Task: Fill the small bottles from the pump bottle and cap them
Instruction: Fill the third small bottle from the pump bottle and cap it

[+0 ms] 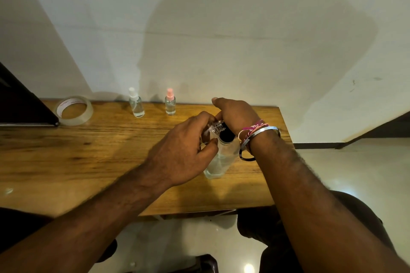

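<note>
Both hands meet over the right part of the wooden table (93,162), working at the pump bottle (224,157). This clear bottle stands near the table's right edge, leaning a little toward the camera, with a black collar at its neck and clear liquid inside. The right hand (235,114) arches over the top of the pump — its fingers bend down around the black head, though how tightly they close cannot be told because the back of the hand hides them. A silver bangle (258,132) and a pink-and-white thread band (253,127) circle that wrist.

The left hand (184,150) comes in from the lower left, fingers curled round a small clear bottle (214,129) held just beside the pump's neck. Its threaded open mouth shows between the two hands; the rest of it is mostly covered by the fingers and thumb.

Two more small bottles stand at the far edge of the table, against the wall (221,40). The white-capped spray bottle (135,104) is on the left, the pink-capped spray bottle (170,103) a short way to its right — both upright, both capped, each with clear liquid in it, and both well apart from the hands.

A roll of clear tape (74,110) lies flat near the far left of the table, just beside a dark flat object (20,104) whose nature is unclear.
</note>
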